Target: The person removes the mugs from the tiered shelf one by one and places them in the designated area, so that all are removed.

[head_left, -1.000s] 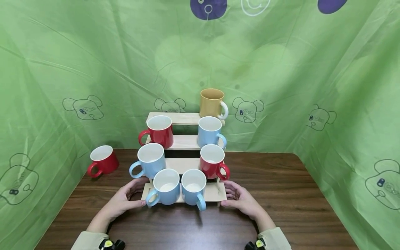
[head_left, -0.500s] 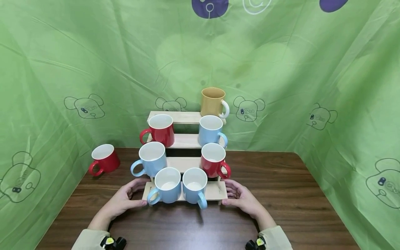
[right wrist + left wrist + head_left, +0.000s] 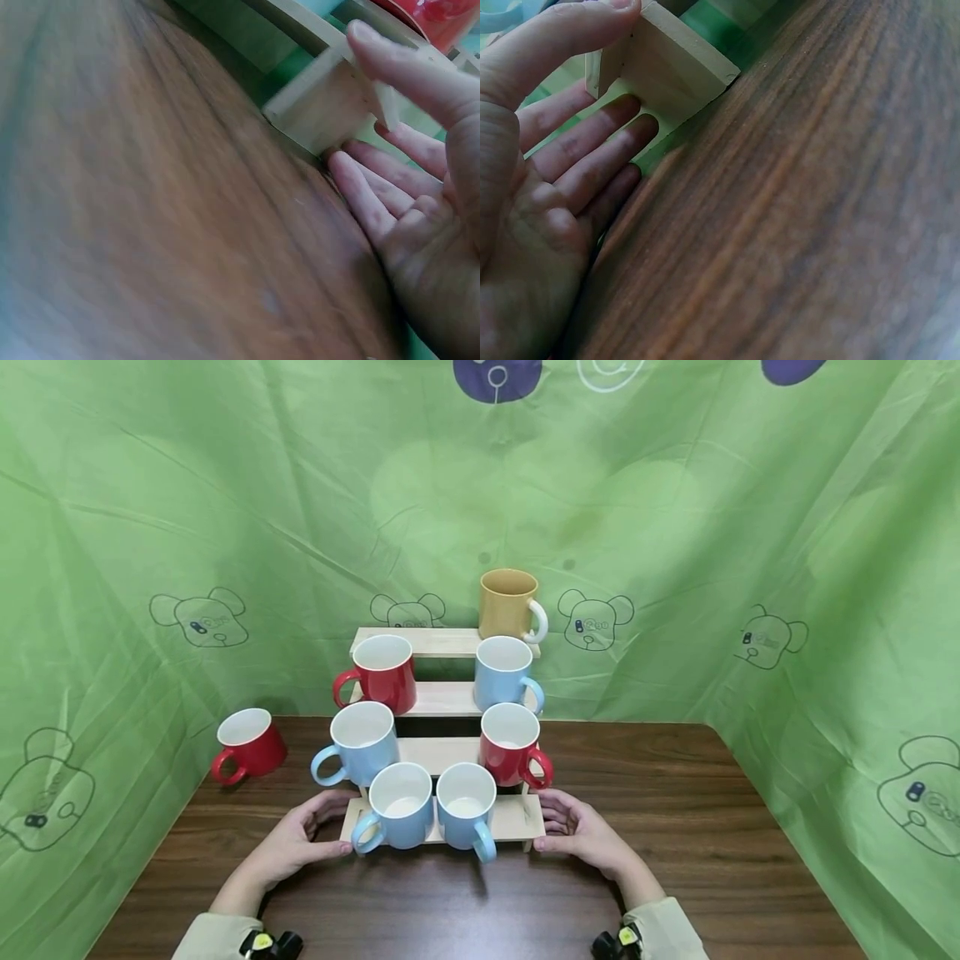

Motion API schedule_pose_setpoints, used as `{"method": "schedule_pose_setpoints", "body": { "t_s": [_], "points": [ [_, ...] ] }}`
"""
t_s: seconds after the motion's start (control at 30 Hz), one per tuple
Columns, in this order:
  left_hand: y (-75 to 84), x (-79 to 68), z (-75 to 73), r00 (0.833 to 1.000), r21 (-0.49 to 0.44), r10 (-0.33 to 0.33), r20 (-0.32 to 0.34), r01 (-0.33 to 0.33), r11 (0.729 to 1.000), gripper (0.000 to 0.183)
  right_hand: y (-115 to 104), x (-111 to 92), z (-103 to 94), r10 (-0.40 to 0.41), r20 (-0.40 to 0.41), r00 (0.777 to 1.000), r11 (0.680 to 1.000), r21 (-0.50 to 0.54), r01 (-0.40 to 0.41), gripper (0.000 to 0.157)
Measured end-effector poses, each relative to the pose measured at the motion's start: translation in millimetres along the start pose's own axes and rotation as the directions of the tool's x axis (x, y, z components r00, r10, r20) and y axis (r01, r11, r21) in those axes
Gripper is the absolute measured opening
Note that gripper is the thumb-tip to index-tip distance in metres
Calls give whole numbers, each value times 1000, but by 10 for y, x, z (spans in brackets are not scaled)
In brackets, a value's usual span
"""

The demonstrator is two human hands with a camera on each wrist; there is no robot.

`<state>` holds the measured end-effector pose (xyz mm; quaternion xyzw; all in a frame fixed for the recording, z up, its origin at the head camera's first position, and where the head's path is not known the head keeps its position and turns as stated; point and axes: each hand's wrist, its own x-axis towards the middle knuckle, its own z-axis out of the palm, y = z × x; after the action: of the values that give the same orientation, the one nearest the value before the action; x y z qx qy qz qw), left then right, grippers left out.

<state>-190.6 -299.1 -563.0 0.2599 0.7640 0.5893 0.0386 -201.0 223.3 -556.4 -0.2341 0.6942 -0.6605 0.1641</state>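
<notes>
A stepped wooden rack (image 3: 442,752) stands midtable. My left hand (image 3: 296,839) holds the left end of its lowest step, thumb at the front corner, fingers along the side. At the right end my right hand (image 3: 581,835) holds the same step likewise. Two light blue mugs, one left (image 3: 401,810) and one right (image 3: 465,814), stand on that step. Above are a light blue mug (image 3: 363,747) and a red mug (image 3: 510,752), then another red mug (image 3: 386,677) and light blue mug (image 3: 501,672). A tan mug (image 3: 507,606) with a white handle tops the right side.
Apart from the rack, a separate red mug (image 3: 251,747) stands on the dark wooden table (image 3: 675,827) near its left edge. Green printed cloth (image 3: 675,527) surrounds the table at the back and both sides.
Both hands stay at the rack's ends, and the rack and mugs keep their places. Only a slight shift of the whole head view shows.
</notes>
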Motion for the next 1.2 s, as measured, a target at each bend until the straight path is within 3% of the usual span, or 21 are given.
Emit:
{"method": "schedule_pose_setpoints", "body": {
  "t_s": [0.13, 0.33, 0.57, 0.73, 0.97, 1.2],
  "points": [
    [-5, -19, -4, 1000, 8, 2, 0, -2, 1000, 66, -107, 24, -73, 71, 30, 997, 997, 2, -71, 87],
    [-1, -49, -35, 1000, 17, -16, -10, 16, 1000, 67, -565, 126, -267, 120, 14, 993, 979, -167, -116, 93],
    [6, -57, -50, 999, 38, -33, -15, 33, 999, 67, -1359, 438, -613, 53, -94, 994, 924, -374, -85, 90],
    [7, -63, -70, 1000, 32, -18, -18, 19, 999, 67, -1785, 751, -694, -20, -192, 981, 907, -417, -63, 87],
    [-12, -11, -45, 1000, 30, -10, 4, 10, 1000, 67, -2106, 1103, -727, -106, -317, 942, 902, -430, -43, 88],
    [-25, 6, -18, 1000, 10, 9, 9, -9, 1000, 66, -2310, 1377, -709, -153, -370, 916, 894, -447, -32, 96]
  ]
}}
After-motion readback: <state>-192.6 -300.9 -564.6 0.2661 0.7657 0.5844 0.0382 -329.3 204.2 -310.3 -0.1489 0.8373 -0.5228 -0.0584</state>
